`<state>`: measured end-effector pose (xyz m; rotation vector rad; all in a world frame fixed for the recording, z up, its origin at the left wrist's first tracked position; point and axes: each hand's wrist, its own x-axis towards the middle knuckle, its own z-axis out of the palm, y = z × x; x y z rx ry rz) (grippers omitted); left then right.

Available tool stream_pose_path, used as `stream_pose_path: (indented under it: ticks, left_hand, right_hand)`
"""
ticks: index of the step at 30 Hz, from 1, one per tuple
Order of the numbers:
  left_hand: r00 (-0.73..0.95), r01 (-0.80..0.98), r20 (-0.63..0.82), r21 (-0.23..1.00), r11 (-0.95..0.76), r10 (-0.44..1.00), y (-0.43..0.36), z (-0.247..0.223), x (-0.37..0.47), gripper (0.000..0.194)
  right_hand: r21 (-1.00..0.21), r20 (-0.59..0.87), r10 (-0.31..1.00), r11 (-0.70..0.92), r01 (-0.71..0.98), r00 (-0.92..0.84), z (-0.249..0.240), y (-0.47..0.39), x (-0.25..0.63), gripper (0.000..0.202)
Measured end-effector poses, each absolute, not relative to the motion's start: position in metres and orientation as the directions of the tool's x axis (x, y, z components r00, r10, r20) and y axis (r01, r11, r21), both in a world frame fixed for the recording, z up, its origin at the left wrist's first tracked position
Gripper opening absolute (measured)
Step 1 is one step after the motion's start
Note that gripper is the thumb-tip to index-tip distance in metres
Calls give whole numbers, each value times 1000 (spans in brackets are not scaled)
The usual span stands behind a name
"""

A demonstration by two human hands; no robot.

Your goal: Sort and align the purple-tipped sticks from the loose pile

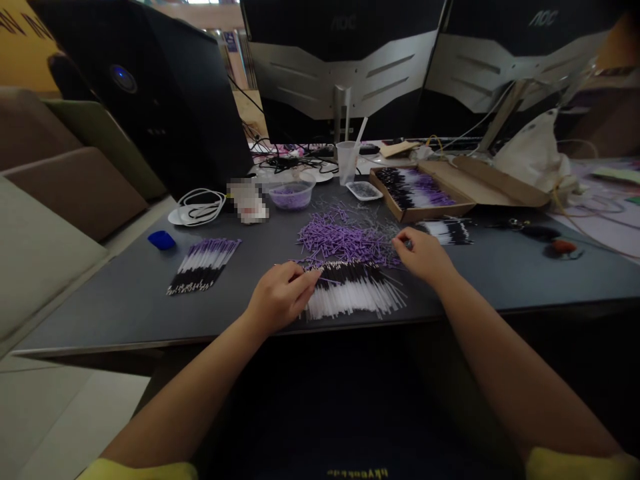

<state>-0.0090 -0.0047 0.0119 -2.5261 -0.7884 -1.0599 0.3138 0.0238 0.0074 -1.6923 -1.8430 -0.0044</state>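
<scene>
My left hand (284, 295) is closed in a pinch at the left end of a row of black-and-clear sticks (345, 297). A thin purple piece (329, 281) sticks out from its fingertips over the row. My right hand (423, 253) has its fingers curled together at the right edge of the loose pieces; what they hold, if anything, is too small to make out. Behind the row lies a heap of purple pieces (340, 237), with thin grey pieces (383, 230) spread at its right side.
Purple-tipped sticks (205, 265) and a blue object (161, 240) lie left. Behind stand a plastic bowl (291, 195), a small white tray (365, 191), a cup (347, 163) and an open cardboard box (437, 212) of sticks. Monitors (345, 67) and a black computer case (165, 93) border the desk.
</scene>
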Motion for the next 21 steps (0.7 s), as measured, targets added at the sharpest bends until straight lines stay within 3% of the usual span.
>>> stream_pose_path:
  ticks: [3, 8, 14, 21]
  left_hand:
    - [565, 459, 724, 124, -880, 396, -10, 14, -7, 27]
    - [658, 284, 652, 248, -926, 377, -18, 21, -4, 34]
    - [617, 319, 648, 312, -895, 446, -11, 16, -2, 26]
    - [626, 461, 572, 278, -843, 531, 2, 4, -8, 37]
  right_hand:
    - [-576, 421, 907, 259, 775, 10, 8, 21, 309, 10]
    - [-842, 316, 946, 315, 438, -72, 18, 9, 288, 14]
    - [-917, 276, 941, 318, 241, -194, 20, -6, 262, 12]
    - [-919, 329, 932, 353, 175, -152, 6, -3, 257, 11]
